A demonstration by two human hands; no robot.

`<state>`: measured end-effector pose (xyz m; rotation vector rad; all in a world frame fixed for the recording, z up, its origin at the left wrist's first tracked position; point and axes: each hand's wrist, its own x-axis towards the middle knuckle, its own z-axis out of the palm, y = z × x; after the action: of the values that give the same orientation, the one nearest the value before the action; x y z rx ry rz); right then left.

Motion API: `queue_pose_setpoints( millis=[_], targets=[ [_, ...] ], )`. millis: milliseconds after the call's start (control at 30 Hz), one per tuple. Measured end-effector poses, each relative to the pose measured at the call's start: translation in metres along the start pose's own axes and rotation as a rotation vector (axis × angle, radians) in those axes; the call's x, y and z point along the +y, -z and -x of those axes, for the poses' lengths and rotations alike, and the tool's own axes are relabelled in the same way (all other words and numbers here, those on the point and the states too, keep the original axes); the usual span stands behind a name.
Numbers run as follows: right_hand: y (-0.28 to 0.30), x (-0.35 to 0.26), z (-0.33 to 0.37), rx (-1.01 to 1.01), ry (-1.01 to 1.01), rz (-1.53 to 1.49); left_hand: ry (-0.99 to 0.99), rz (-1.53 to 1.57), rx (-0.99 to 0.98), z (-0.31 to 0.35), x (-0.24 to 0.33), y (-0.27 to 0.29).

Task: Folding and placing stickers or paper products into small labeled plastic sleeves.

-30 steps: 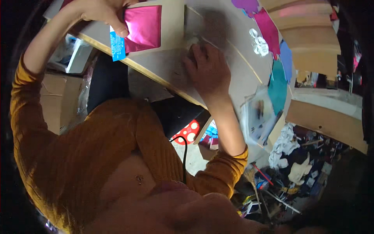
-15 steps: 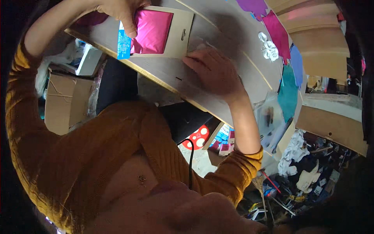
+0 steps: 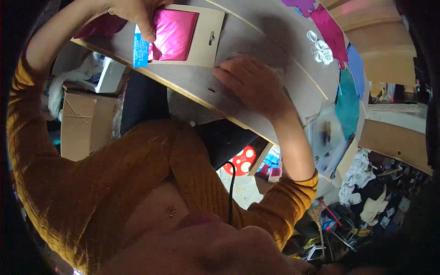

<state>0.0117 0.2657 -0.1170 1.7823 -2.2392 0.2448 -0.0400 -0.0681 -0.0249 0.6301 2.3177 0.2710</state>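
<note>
A cream card package (image 3: 206,41) lies on the grey table. It has a hang slot at its right side, a shiny pink pouch (image 3: 175,35) in its middle and a blue printed flap (image 3: 140,48) at its left. My left hand (image 3: 135,16) grips it from the far left, thumb pressed on the pouch's edge; the fingertips are partly hidden. Just right of the card's near corner, my right hand (image 3: 252,85) rests low over the tabletop. Its thumb and fingers are drawn together, in shadow; what they hold, if anything, is hidden. Faint clear film shows beside its fingers.
White coiled loops (image 3: 321,51) lie on the table's right part. Along its right edge are magenta (image 3: 329,32), blue and teal (image 3: 347,105) flat pieces and clear plastic bags (image 3: 324,133). A cardboard box (image 3: 85,121) stands below left. A dark cable (image 3: 232,185) hangs by my body.
The whole view has shifted slightly. Both hands and the package keep nearly the same places relative to each other, with my right hand still by the card's corner.
</note>
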Motion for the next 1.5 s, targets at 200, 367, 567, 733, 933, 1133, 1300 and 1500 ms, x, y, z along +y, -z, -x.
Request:
queue_pose_setpoints(
  millis=[200,367,567,733,933,1133,1300,1500],
  targets=[
    [0.0,-0.003,-0.003,0.098,-0.026,-0.084,0.062,-0.046,0.001,0.009,0.012,0.008],
    [0.005,-0.003,-0.001,-0.045,0.038,0.039,-0.261,-0.084,0.159,0.008,-0.013,-0.003],
    [-0.003,-0.001,-0.003,0.093,0.028,-0.035,0.014,-0.147,0.045,0.009,0.008,0.005],
    [0.001,-0.006,-0.003,0.017,0.022,0.019,0.003,-0.133,0.041,0.009,0.0,0.002],
    [-0.001,-0.005,0.0,-0.007,0.062,0.118,0.065,-0.076,0.007,0.015,0.02,0.008],
    [0.006,0.0,-0.012,0.116,0.068,0.055,-0.05,0.15,-0.075,0.005,0.018,0.005],
    [0.005,0.0,-0.022,0.129,0.044,0.054,-0.368,0.026,-0.037,-0.003,0.003,-0.01],
    [-0.008,-0.01,-0.023,0.127,-0.05,0.111,0.044,0.396,-0.387,-0.033,0.0,-0.003]
  ],
)
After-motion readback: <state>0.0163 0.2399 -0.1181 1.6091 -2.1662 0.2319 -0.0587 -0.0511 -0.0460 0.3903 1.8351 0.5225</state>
